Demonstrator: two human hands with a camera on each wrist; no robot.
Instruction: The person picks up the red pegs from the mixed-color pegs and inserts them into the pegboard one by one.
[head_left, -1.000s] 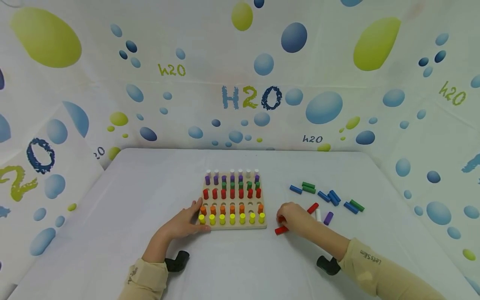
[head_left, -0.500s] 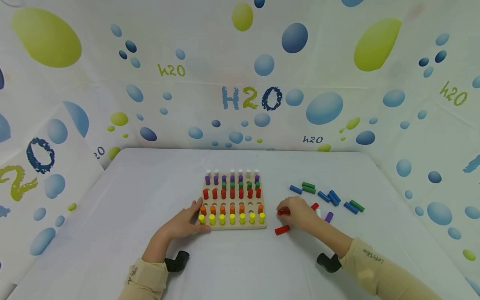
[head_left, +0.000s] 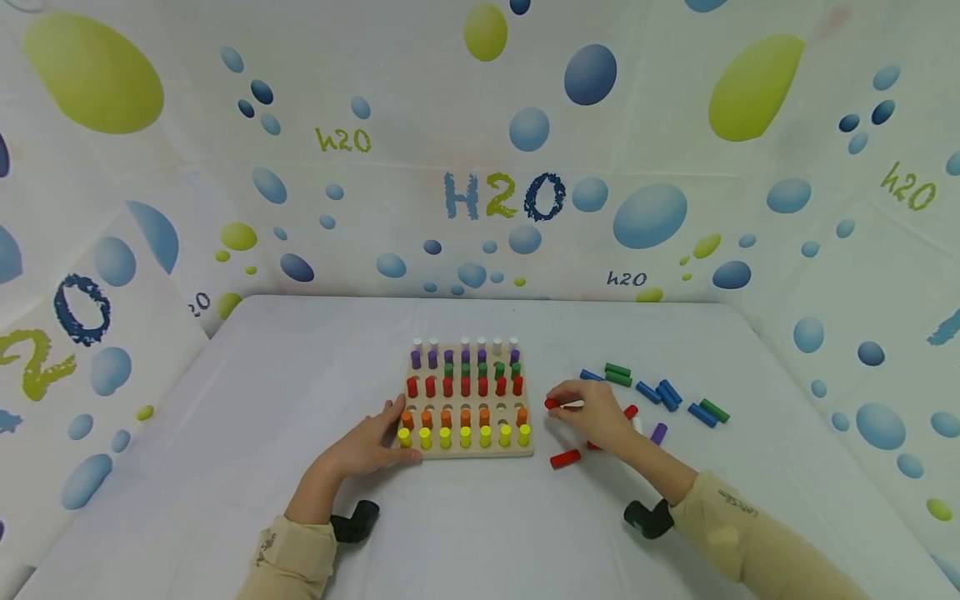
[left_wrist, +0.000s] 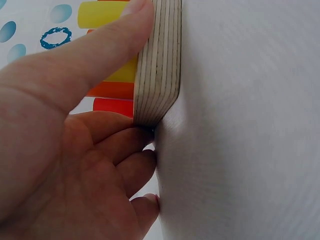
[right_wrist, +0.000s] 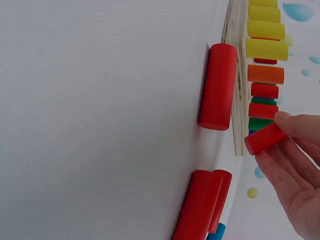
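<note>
A wooden peg board [head_left: 474,455] stands on the table with rows of yellow, orange, red, green, purple and white pegs upright in it. My left hand [head_left: 366,446] holds its front left corner, the thumb on the front edge and the fingers against the left side, as the left wrist view shows. Just right of the board, my right hand [head_left: 597,414] pinches a red peg [right_wrist: 265,139] between thumb and fingers, raised off the table. Below that hand lies another red peg [right_wrist: 218,87]. Several holes show bare between the red and orange rows.
Loose blue pegs [head_left: 648,392], green pegs [head_left: 618,379] and a purple peg [head_left: 658,434] lie to the right of the board. A white peg [head_left: 637,425] is partly hidden behind the right forearm. Black wrist cameras [head_left: 356,522] sit under both forearms.
My right hand has lifted the red peg from the table and carried it up and left toward the board. My left hand has stayed at the board's corner.
</note>
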